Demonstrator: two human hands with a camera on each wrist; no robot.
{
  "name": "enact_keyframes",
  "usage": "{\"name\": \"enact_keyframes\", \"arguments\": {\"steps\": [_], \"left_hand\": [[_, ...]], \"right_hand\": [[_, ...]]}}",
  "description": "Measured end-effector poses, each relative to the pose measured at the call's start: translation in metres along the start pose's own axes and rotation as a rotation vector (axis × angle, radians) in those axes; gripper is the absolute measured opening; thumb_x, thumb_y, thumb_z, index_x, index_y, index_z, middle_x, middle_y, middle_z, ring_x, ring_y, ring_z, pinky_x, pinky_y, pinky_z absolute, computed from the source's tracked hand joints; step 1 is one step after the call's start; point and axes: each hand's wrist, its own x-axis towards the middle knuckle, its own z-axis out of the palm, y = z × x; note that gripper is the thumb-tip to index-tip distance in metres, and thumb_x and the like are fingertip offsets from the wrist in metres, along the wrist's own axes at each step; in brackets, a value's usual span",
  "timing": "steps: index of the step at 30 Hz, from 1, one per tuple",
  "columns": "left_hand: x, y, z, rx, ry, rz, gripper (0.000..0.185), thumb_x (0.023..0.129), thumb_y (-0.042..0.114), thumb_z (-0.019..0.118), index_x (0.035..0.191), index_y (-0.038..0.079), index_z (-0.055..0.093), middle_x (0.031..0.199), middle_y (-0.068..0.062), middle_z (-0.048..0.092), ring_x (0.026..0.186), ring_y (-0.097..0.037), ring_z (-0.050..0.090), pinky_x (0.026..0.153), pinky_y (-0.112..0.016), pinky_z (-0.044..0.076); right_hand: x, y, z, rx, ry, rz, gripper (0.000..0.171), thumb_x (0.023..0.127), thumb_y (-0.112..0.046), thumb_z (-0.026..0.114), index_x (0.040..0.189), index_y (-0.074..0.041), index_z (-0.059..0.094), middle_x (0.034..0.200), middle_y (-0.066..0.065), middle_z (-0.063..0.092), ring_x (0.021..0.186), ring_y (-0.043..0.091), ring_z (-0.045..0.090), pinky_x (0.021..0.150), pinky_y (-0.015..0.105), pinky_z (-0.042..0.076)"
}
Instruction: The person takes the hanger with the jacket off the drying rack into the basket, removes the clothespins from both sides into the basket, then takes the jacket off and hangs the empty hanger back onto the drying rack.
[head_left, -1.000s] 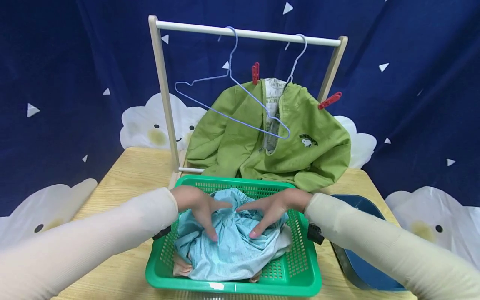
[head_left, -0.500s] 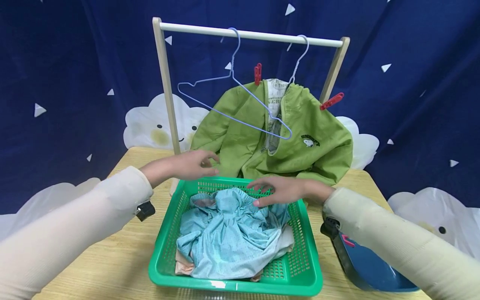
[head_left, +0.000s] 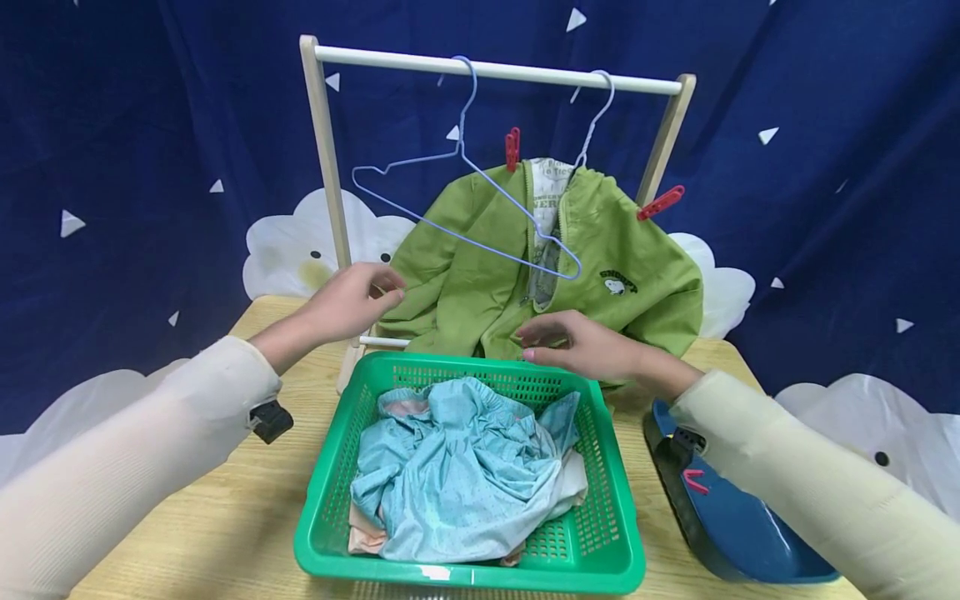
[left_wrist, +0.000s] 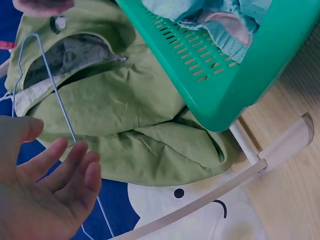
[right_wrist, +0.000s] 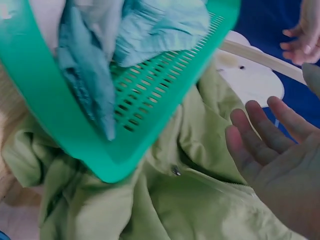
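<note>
My left hand is raised beside the rack's left post, fingers loosely bent with nothing in them. Just in front of the green jacket, my right hand hovers over the back rim of the green basket, also holding nothing. A light blue garment lies rumpled in the basket, over some peach cloth. In the left wrist view the fingers overlap the blue wire hanger, which hangs bare on the rack. The jacket hangs from a second hanger, with a red clothespin at one shoulder and another clothespin at the other.
The wooden rack's white bar spans the back of the table. To the right of the basket stands a dark blue tray with a pink clip in it, partly hidden by the right sleeve. A dark blue curtain hangs behind.
Both hands have risen from over the blue garment and moved apart, the left up toward the rack's post, the right back in front of the jacket. The garment stays in the basket.
</note>
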Motion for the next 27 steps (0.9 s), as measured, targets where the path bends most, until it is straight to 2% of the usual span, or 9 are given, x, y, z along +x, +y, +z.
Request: {"name": "enact_keyframes", "arguments": {"steps": [6,9,17,23,27], "left_hand": [[0.000,-0.005,-0.007,-0.024,0.079,0.009,0.030,0.104,0.019,0.053,0.124,0.000,0.066,0.123,-0.019,0.069,0.110,-0.035,0.065,0.095,-0.049,0.050],[0.000,-0.010,-0.010,-0.040,0.109,0.008,0.030,0.104,0.020,0.053,0.124,0.001,0.065,0.124,-0.019,0.069,0.112,-0.035,0.065,0.095,-0.050,0.050],[0.006,-0.023,-0.021,-0.080,0.242,-0.011,0.029,0.103,0.021,0.052,0.123,0.002,0.063,0.120,-0.021,0.070,0.111,-0.037,0.065,0.097,-0.051,0.048],[0.010,-0.034,-0.032,-0.083,0.359,-0.033,0.031,0.103,0.019,0.050,0.123,0.000,0.064,0.115,-0.024,0.070,0.109,-0.037,0.065,0.095,-0.049,0.046],[0.014,-0.038,-0.037,-0.089,0.454,-0.078,0.033,0.101,0.019,0.049,0.125,0.002,0.063,0.116,-0.024,0.070,0.108,-0.036,0.065,0.089,-0.042,0.046]], "right_hand": [[-0.004,-0.005,-0.018,-0.030,0.154,-0.027,0.032,0.103,-0.012,0.058,0.131,0.003,0.062,0.124,0.019,0.069,0.116,0.031,0.066,0.095,0.039,0.054],[-0.008,-0.007,-0.025,-0.042,0.203,-0.021,0.031,0.103,-0.011,0.058,0.130,0.002,0.064,0.125,0.019,0.070,0.116,0.031,0.067,0.094,0.036,0.054],[-0.025,-0.003,-0.041,-0.138,0.302,0.009,0.032,0.101,-0.018,0.061,0.130,-0.004,0.066,0.124,0.015,0.070,0.110,0.025,0.066,0.090,0.031,0.053],[-0.035,0.000,-0.053,-0.195,0.398,-0.003,0.028,0.101,-0.017,0.062,0.123,-0.002,0.069,0.116,0.015,0.073,0.099,0.005,0.064,0.084,0.019,0.051],[-0.041,0.003,-0.060,-0.202,0.483,-0.014,0.025,0.101,-0.015,0.061,0.119,-0.001,0.071,0.113,0.017,0.073,0.093,-0.008,0.060,0.081,0.012,0.048]]}}
